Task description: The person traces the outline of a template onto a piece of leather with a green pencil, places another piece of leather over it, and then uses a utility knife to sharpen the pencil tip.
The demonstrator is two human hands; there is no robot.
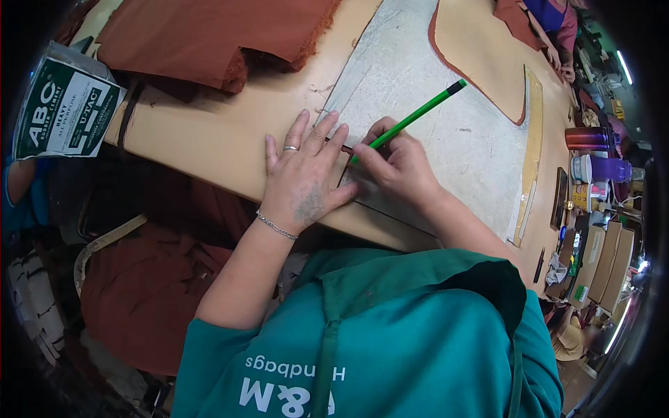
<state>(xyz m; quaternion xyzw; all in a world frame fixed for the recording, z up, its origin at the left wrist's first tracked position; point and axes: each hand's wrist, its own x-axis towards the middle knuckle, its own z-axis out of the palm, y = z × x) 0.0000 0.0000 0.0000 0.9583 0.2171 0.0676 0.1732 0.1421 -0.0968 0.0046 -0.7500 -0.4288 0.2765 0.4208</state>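
My left hand lies with fingers spread on the near part of the pale, scuffed board. A thin dark reddish edge shows beside its fingers; what it belongs to is mostly hidden under the hand. My right hand grips a green pencil with a black end, its point down close to that dark edge, right of my left fingers. A yellowish strip runs along the board's right side. A tan shaped panel with a reddish rim lies on the board's far part.
Frayed rust-brown fabric lies on the table at far left, beside a green-and-white can. At right are tumblers, tubs and cardboard pieces. A co-worker's hands are at far right; another person's arm shows at left.
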